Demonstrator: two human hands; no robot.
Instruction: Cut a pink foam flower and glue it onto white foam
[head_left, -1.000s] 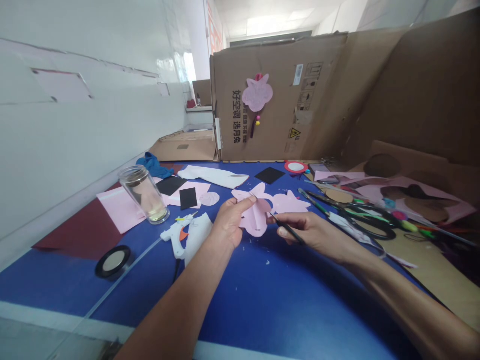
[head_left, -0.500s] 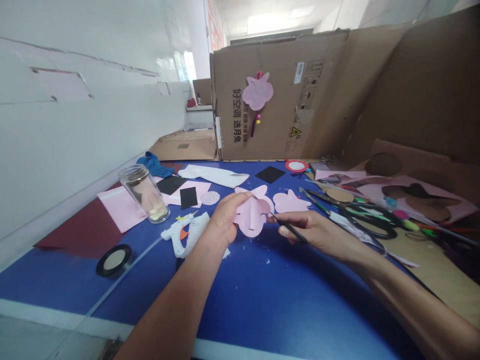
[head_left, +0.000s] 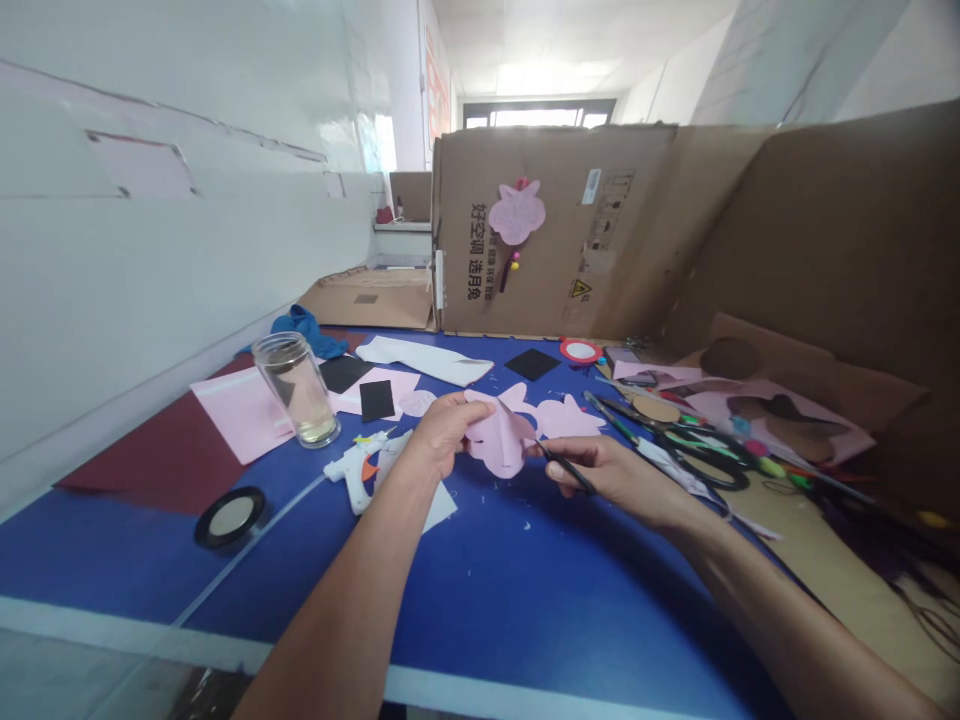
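My left hand pinches a pink cutout with lobed edges between thumb and fingers, above the blue tabletop. The cutout is bent, with a raised fold down its middle. My right hand is closed round a slim black tool with a pointed tip. Its tip meets the cutout's right edge; its exact kind I cannot make out. Behind the held piece lies another pink cutout with pointed ears. Small pale scraps are scattered on the table below my hands.
A glue gun, a tape roll and a glass jar stand on the left. Black scissors, pens and pink offcuts crowd the right. A cardboard panel with a pink hanging ornament rises behind.
The view has tilted up slightly. The pink cutout in my left hand is folded more sharply and its front tips down. The tool stays at its right edge.
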